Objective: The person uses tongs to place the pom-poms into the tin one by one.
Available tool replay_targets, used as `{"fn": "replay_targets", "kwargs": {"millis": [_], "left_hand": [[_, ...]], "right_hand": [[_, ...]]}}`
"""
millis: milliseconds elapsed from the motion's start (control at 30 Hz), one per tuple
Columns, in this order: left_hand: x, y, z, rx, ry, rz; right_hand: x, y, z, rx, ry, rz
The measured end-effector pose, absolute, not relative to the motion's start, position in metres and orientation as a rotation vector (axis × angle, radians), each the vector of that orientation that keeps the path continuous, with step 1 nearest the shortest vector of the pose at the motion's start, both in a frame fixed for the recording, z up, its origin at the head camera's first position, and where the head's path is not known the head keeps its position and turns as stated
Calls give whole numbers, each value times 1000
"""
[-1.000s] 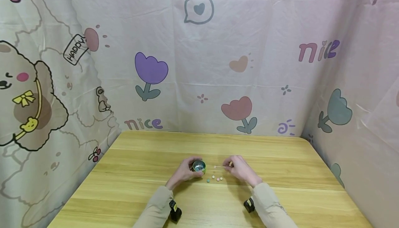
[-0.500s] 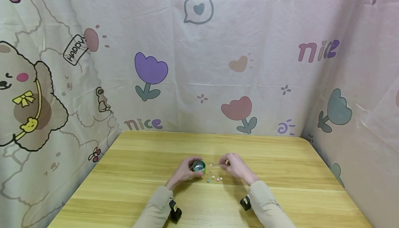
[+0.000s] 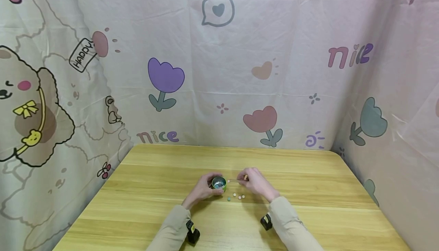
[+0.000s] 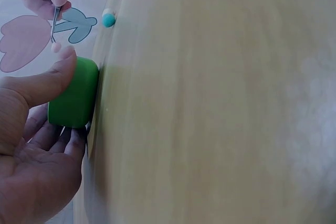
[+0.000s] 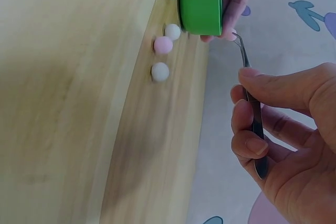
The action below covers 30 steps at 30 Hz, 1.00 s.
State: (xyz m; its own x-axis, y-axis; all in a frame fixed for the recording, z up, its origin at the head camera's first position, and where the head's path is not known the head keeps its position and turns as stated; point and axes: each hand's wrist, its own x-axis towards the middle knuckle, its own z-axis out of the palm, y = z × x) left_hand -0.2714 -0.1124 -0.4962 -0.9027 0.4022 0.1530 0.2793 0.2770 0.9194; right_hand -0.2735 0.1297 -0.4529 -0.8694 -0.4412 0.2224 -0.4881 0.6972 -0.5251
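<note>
green tin (image 5: 201, 8), left hand (image 3: 202, 189) gripping; right hand (image 3: 258, 184) pinches tweezers (image 5: 257, 124), pink ball (image 4: 56, 48) now closer at three o'clock: carry seems nearly done.

"HAPPY" on a printed sign (image 3: 81, 55) — backdrop cloth (image 3: 223, 64), left, "nice" (image 3: 157, 136) twice in full — same cloth

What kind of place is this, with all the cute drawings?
Probably a little filming corner: patterned cloth hangs behind and beside a wooden table, and a black box, likely a camera, sits at each wrist.
</note>
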Motion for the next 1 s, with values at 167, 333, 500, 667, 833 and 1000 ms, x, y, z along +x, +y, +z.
{"fn": "replay_targets", "kwargs": {"millis": [167, 333, 500, 667, 833, 1000], "left_hand": [[-271, -112, -495, 647, 2422, 1703], [-271, -113, -496, 648, 2419, 1706], [-272, -113, -497, 658, 2422, 1704], [-272, -113, -497, 662, 2439, 1686], [-271, -112, -496, 650, 2446, 1677], [-271, -112, -496, 650, 2437, 1695]], "right_hand": [[-274, 126, -453, 784, -2837, 920], [-275, 122, -453, 806, -2836, 928], [-277, 118, -452, 825, -2828, 946], [-278, 114, -452, 858, -2816, 983], [-279, 112, -452, 855, -2822, 984], [-279, 109, -452, 839, -2845, 966]]}}
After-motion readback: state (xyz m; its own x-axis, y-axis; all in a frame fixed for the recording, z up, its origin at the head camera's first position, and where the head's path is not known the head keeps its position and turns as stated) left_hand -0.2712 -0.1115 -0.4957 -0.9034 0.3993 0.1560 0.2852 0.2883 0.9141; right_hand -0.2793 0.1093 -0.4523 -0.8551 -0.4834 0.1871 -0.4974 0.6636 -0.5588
